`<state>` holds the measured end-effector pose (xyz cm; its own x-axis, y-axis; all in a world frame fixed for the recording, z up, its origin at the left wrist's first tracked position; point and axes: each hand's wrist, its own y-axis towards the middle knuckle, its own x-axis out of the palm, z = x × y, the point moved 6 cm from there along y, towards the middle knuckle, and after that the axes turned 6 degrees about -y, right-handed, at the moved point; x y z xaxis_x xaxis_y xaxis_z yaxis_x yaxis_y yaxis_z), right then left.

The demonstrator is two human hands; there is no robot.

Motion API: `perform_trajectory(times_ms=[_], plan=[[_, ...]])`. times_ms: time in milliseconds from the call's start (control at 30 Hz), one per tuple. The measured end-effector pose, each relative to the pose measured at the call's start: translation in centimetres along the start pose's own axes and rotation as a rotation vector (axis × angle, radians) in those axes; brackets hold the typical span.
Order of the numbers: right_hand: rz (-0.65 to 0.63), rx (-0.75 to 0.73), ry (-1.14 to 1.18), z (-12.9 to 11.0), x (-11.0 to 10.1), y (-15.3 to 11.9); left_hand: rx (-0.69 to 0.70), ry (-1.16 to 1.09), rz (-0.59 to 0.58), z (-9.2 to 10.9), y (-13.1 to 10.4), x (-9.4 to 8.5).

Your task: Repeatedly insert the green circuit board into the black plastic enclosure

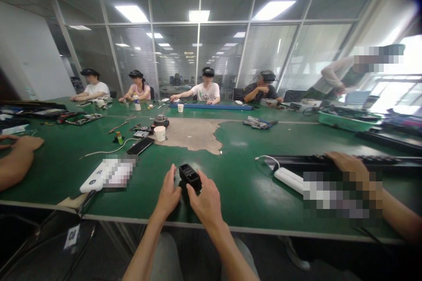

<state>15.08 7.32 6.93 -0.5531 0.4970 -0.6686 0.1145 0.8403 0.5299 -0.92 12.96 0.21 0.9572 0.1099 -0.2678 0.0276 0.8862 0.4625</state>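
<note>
A small black box-shaped device [190, 174], with pale marks on its top face, stands on the green table [244, 193] near the front edge. My right hand [207, 197] is at its right side, thumb and fingers around the near right corner. On the left, my left hand [169, 192] is beside the device with its fingers apart, and a narrow gap shows between the two. Whether the right fingertips press on the device's far side is hidden.
A black phone [141, 145], a paper cup [160, 133] and a white power bank [94, 178] lie left. At right are a white device [288, 180] and another person's arm [392, 206]. A person's hand [29, 143] rests far left. Several people sit opposite.
</note>
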Motion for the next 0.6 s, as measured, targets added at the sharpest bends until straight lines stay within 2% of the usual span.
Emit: perform_trajectory(times_ms=[267, 600], plan=[[-0.016, -0.034, -0.059, 0.8, 0.3, -1.7, -0.009, 0.016, -0.017, 0.0, -0.1, 0.1], [-0.002, -0.038, 0.043, 2.7, 2.1, -2.5, 0.029, 0.168, -0.05, -0.3, -0.1, 0.4]])
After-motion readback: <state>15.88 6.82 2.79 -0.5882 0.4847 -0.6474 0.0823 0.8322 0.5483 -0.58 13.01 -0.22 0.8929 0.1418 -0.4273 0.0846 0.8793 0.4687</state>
